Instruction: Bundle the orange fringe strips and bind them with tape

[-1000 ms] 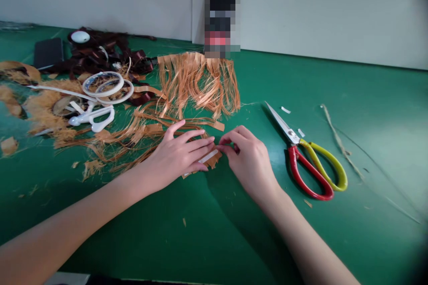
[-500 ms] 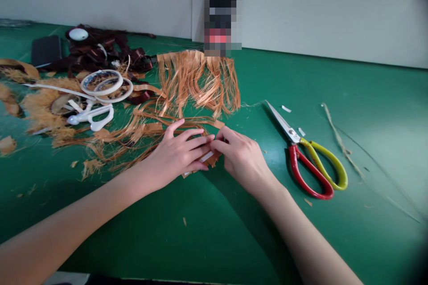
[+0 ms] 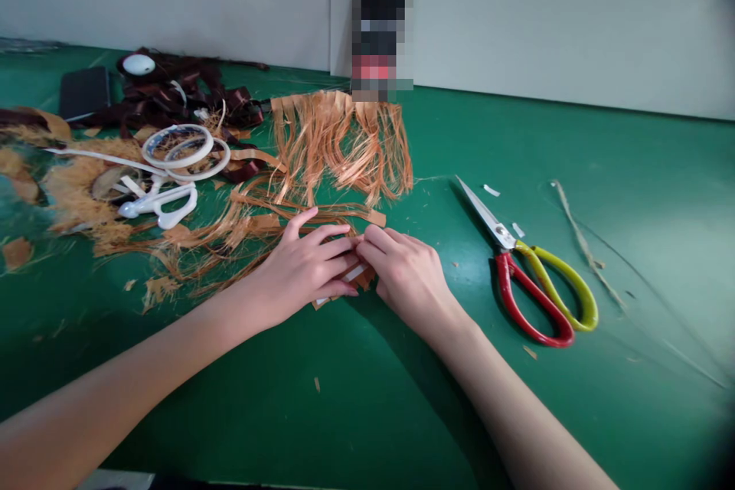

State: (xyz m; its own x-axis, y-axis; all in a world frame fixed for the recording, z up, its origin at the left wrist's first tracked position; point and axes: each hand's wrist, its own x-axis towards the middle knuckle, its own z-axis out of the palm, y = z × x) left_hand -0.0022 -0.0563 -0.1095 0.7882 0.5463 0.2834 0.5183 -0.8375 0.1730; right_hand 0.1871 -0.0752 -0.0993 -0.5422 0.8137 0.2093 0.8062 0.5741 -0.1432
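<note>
My left hand (image 3: 307,266) lies flat with its fingers spread, pressing on a brown ribbon strip (image 3: 363,276) that has a white band of tape along it. Most of the strip is covered by the fingers. At its right end, my right hand (image 3: 406,268) is closed in a pinch, its fingertips touching those of my left hand. What the pinch holds is hidden. Frayed copper-brown ribbon strands (image 3: 253,223) spread out beyond and to the left of my left hand. Behind both hands hangs a row of fringed ribbon pieces (image 3: 341,142), laid on the green table.
Large scissors (image 3: 514,268) with red and yellow handles lie to the right, near small white scraps (image 3: 491,190) and a thin fibre strand (image 3: 586,241). At left are white tape rolls (image 3: 178,145), white-handled scissors (image 3: 166,203), dark ribbon (image 3: 195,96) and a black flat object (image 3: 85,92).
My right hand has shifted slightly left, its fingertips closer over my left fingers. My left hand stays in place on the strip.
</note>
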